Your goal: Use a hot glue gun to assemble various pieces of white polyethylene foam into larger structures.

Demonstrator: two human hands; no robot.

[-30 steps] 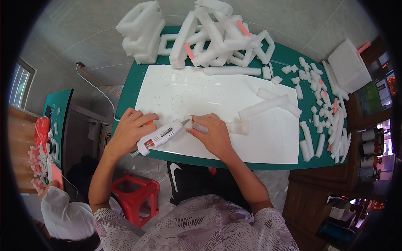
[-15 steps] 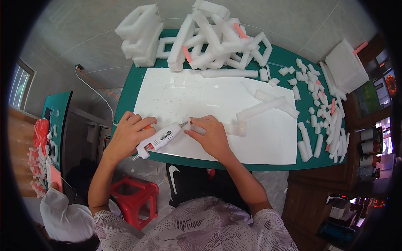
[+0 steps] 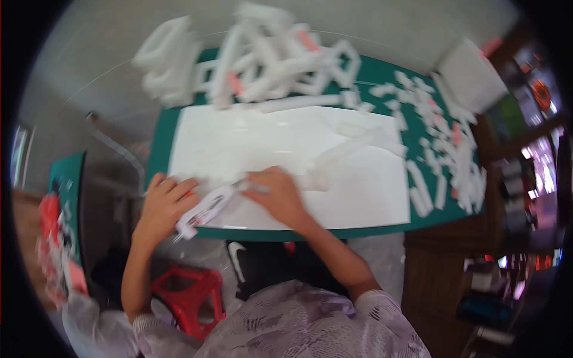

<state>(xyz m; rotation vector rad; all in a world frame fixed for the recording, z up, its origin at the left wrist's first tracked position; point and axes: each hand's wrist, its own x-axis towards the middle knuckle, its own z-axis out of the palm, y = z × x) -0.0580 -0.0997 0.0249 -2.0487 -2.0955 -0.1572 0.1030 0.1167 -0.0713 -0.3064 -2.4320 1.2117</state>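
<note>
My left hand (image 3: pixel 162 206) is wrapped round a white hot glue gun (image 3: pixel 209 209) that slants over the front left of a white board (image 3: pixel 215 137). Its nozzle points up and right, toward the fingertips of my right hand (image 3: pixel 277 196). A small white foam piece is pinched there, blurred and mostly covered by the fingers. Just beyond the right hand lies a white foam strip (image 3: pixel 320 180) on the board. Farther back on the right, two longer foam sticks (image 3: pixel 346 149) rest crossed.
Foam frames (image 3: pixel 268 59) and a foam stack (image 3: pixel 170 62) stand along the back of the green table (image 3: pixel 158 152). Many foam scraps (image 3: pixel 439 128) cover its right end, near a white foam block (image 3: pixel 471 77). A red stool (image 3: pixel 191 295) is below left.
The whole view has shifted and blurred, with the table appearing farther left. Both hands keep their grip, the glue gun's nozzle still close to the right fingertips.
</note>
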